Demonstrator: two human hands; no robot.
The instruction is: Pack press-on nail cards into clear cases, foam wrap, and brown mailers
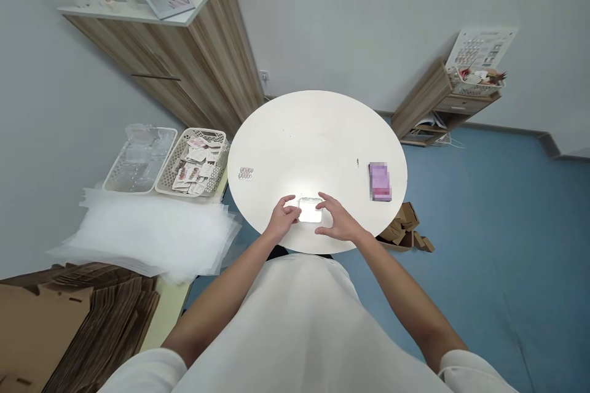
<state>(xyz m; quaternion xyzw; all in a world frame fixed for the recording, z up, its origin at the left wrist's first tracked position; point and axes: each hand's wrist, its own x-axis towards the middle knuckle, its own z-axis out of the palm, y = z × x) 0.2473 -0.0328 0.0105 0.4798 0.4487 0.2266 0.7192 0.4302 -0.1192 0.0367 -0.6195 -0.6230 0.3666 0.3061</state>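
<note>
A small clear, shiny rectangular plastic case (310,211) lies near the front edge of the white round table (318,129). My left hand (282,220) is at its left side, thumb and a finger closed on that edge while the forefinger stretches out above. On the other side my right hand (339,221) has thumb and fingers spread apart, the fingertips close to the case's upper right corner. Glare hides what, if anything, is inside the case. To the left on the table lies a small card of oval pieces, perhaps press-on nails (246,173).
A pixelated purple packet (380,182) lies at the table's right, near a tiny dark item (357,162). Left of the table stand a basket of cards (214,181), a basket of clear boxes (115,178), white foam sheets (152,230) and flattened cardboard (106,331). Cardboard boxes (401,230) sit below right.
</note>
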